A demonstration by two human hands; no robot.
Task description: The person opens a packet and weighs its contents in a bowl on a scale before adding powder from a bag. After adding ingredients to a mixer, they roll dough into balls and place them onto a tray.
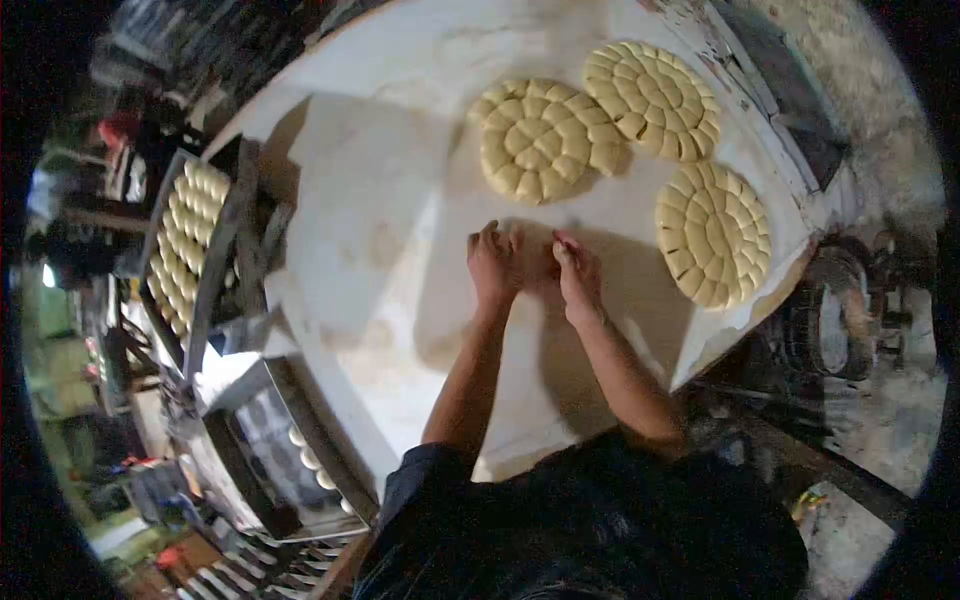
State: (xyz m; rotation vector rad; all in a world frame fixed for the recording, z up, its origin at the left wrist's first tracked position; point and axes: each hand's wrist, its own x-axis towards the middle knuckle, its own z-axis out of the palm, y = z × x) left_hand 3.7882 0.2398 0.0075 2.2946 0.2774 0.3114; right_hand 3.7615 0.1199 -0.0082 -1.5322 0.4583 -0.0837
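My left hand (495, 264) is over the middle of the pale work table (370, 220), its thumb and fingers apart and slightly bent, with no held thing showing. Beside it, a short gap away, my right hand (582, 276) has its fingers curled in. Whatever those fingers may hold is hidden and blurred. Just beyond both hands lies a round slab of dough (540, 140) cut into many pieces. A second cut dough round (652, 100) touches it at the upper right. To the right of my right hand is a third cut dough round (713, 235).
At the left stands a dark-edged tray (205, 290) with rows of dough balls (185, 240). Nearer me, another tray (315, 430) holds several pale balls along one side. The table's right edge runs close to the third round, beside dark machinery (845, 310).
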